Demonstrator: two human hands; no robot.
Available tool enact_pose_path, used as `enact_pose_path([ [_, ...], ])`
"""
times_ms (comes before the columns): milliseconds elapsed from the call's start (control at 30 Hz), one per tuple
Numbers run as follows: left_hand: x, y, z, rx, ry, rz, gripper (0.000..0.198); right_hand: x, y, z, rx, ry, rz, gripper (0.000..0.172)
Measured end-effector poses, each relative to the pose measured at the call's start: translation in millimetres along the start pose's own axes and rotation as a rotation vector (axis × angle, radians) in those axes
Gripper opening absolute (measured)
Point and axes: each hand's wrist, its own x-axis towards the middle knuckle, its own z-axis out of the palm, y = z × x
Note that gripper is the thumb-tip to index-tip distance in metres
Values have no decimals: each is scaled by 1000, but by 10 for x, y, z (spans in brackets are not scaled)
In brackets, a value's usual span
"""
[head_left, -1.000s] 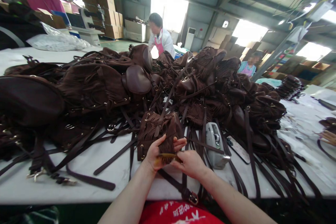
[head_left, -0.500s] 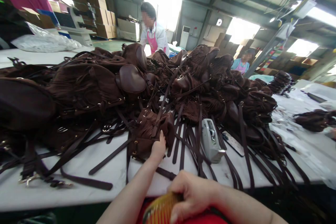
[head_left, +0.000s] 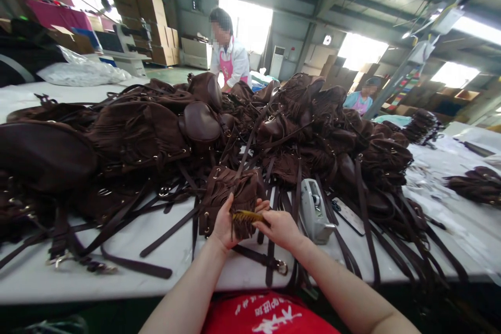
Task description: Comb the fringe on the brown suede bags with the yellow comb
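A small dark brown fringed bag (head_left: 222, 183) with metal eyelets lies on the table before me. My left hand (head_left: 224, 225) grips its near left side, thumb on top and the other fingers partly hidden beneath. In my right hand (head_left: 279, 225) is a yellowish-brown comb (head_left: 247, 215), its teeth among the strands of the bag's fringe. A strap with a metal buckle (head_left: 281, 267) lies just below the bag, near my right wrist.
Heaped brown bags (head_left: 136, 130) cover the table beyond. A grey tape dispenser (head_left: 314, 211) and a phone (head_left: 348, 215) lie to the right, amid dangling straps. One co-worker (head_left: 230, 60) stands across the table, another person (head_left: 360, 99) farther right.
My right hand has come up from my lap with the comb and now has it in the fringe. My left hand has moved from the bag's top to its near left edge.
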Motion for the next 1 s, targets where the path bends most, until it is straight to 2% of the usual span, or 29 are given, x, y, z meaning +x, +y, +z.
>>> enact_pose_path([
  [133, 30, 21, -15, -52, 55, -15, 42, -192, -70, 76, 72, -106, 5, 40],
  [233, 70, 33, 24, -99, 51, -21, 28, -288, -106, 163, 154, -154, -18, 44],
  [400, 149, 0, 24, -68, 85, 31, 32, -403, -210, 166, 415, -253, 0, 42],
  [500, 209, -6, -22, -25, 142, 118, 38, -508, -351, 55, 573, -408, -117, 42],
  [567, 248, 14, -39, 13, 170, 160, 40, -532, -426, -29, 656, -463, -200, 43],
  [633, 272, 27, -38, 67, 188, 147, 39, -464, -426, -104, 755, -360, -168, 42],
  [767, 181, -98, -28, 187, 229, 112, 34, -157, -166, -210, 1002, 100, 109, 43],
  [833, 15, -222, -44, 323, 268, 96, 31, -47, 8, -245, 1028, 244, 204, 42],
  [867, -99, -274, -57, 454, 281, 68, 29, -20, 83, -259, 1009, 277, 224, 41],
  [933, -358, -312, -74, 964, 299, -8, 26, -16, 192, -279, 936, 296, 242, 37],
  [967, -485, -284, -71, 1232, 264, -58, 25, -28, 224, -283, 890, 301, 253, 37],
  [1000, -597, -223, -56, 1450, 278, -67, 24, -41, 243, -284, 846, 312, 271, 38],
])
